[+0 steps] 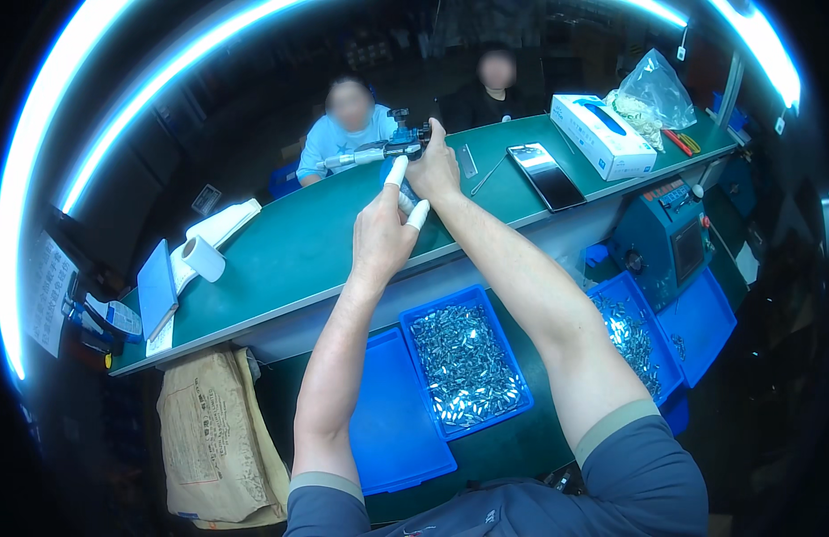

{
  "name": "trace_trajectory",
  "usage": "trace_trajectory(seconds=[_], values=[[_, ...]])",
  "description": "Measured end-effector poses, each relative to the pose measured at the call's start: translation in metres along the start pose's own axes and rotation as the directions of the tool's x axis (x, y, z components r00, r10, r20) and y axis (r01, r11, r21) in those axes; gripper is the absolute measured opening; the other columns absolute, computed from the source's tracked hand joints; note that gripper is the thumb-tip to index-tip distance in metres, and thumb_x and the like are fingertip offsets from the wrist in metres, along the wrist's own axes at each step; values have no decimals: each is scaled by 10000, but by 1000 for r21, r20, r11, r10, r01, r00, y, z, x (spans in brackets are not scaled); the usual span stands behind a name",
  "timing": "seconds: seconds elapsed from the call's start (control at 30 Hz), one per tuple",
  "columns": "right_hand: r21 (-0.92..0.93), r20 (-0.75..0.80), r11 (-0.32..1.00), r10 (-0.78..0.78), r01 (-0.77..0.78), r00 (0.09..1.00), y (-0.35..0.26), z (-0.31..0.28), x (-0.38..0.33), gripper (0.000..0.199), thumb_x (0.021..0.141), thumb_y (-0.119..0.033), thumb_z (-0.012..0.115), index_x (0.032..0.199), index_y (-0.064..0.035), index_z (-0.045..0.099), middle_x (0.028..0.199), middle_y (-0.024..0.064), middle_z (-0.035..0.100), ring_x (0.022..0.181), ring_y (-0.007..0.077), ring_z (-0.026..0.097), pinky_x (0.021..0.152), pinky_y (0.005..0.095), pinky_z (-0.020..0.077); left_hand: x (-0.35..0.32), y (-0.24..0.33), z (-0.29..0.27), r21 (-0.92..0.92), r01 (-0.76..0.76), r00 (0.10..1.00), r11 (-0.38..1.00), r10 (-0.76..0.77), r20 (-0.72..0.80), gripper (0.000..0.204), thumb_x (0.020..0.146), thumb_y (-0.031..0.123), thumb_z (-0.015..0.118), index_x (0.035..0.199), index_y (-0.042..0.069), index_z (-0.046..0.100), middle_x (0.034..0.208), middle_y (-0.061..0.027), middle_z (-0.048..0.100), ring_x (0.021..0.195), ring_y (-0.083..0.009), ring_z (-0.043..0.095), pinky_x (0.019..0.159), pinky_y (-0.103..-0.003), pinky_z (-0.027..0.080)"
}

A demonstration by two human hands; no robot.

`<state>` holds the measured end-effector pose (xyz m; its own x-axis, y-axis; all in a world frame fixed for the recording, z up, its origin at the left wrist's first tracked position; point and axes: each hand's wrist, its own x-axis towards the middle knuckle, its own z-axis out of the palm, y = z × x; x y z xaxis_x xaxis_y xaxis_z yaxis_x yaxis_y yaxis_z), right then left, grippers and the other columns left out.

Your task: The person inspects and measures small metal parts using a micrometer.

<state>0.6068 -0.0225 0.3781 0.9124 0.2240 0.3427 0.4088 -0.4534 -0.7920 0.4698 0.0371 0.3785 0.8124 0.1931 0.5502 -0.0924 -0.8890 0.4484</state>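
A micrometer (355, 157) with a silver barrel stands at the far edge of the green bench, fixed in a dark blue stand with black knobs. My right hand (434, 170) is closed on its right end, one finger raised along the side. My left hand (380, 234) is just below and to the left, with white covers on the thumb and index finger. Its index fingertip reaches up to the underside of the micrometer, and the thumb is spread away from it. Part of the stand shows between those two fingers; any small piece at the measuring faces is too small to make out.
A blue tray (524, 376) of small shiny metal parts lies below, beside a bare blue tray (392, 421). Another parts tray (669, 380) sits right, near a teal machine (660, 242). A tablet (547, 176), tissue box (602, 134) and paper roll (203, 259) rest on the bench. Two people sit opposite.
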Motion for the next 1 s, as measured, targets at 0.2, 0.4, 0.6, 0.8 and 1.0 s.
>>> trace_trajectory(seconds=[0.2, 0.4, 0.6, 0.8, 1.0], values=[[-6, -6, 1000, 4, -4, 1000, -1, 0, -1, 977, 776, -294, 818, 1498, -29, 215, 1289, 217, 559, 1214, 351, 527, 1049, 465, 419, 0, -2, 1, 4, 10, 1000, 1000, -10, 8, 698, 840, 134, 733, 1449, -7, 423, 706, -105, 608, 637, -221, 646, 577, -357, 505], [-19, -8, 1000, 3, -4, 1000, -2, -1, -2, 977, 781, -301, 817, 1499, -28, 214, 1287, 215, 561, 1207, 348, 530, 1041, 466, 424, 0, -1, 0, 12, 14, 1000, 1000, -14, 17, 693, 846, 135, 729, 1449, -12, 420, 705, -104, 606, 635, -220, 644, 578, -357, 505], [-13, 5, 1000, 3, -3, 1000, 0, -1, -1, 1001, 774, -329, 827, 1502, -28, 210, 1288, 217, 560, 1207, 345, 530, 1031, 468, 432, 0, 0, 2, 9, 14, 1000, 1000, -15, 6, 696, 847, 135, 730, 1449, -19, 414, 711, -111, 620, 652, -227, 660, 588, -362, 517], [5, 2, 1000, 13, -13, 1000, -3, 0, -2, 992, 774, -326, 824, 1499, -27, 215, 1285, 220, 562, 1211, 349, 528, 1032, 465, 433, 1, -1, 2, 6, 40, 999, 999, -40, -8, 686, 847, 126, 736, 1438, -30, 424, 729, -111, 630, 662, -202, 656, 602, -344, 526], [-6, -38, 1000, -19, 18, 999, 4, 3, 4, 935, 781, -259, 798, 1489, -21, 236, 1287, 228, 565, 1204, 375, 534, 1033, 474, 423, 3, 3, -2, 15, 11, 1000, 1000, -11, 27, 701, 842, 124, 729, 1464, 22, 423, 730, -113, 626, 655, -222, 650, 607, -361, 521]])
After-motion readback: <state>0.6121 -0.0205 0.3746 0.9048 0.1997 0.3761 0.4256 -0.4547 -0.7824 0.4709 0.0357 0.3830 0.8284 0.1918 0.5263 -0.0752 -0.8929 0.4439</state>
